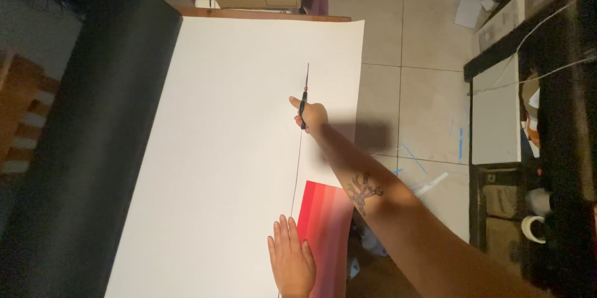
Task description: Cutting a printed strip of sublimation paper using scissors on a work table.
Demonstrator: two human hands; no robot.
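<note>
The right hand (313, 116) is stretched far out over the white sheet (230, 149), fingers clamped on a pair of scissors (305, 96) whose blades point away along a thin cut line (297, 170). The left hand (291, 259) lies flat and open near the bottom edge, palm pressing the sheet just beside a red-striped card (324, 236) — touching or nearly touching it.

The sheet covers most of a dark table (87, 136) and overhangs its right side above the tiled floor (416, 105).

The cut already runs long, and the holding hand sits well back from the blades — the paper between them looks free to lift or shift, which could pull the line off straight or tear it. The unsupported overhanging strip could sag and drag on the cut.
</note>
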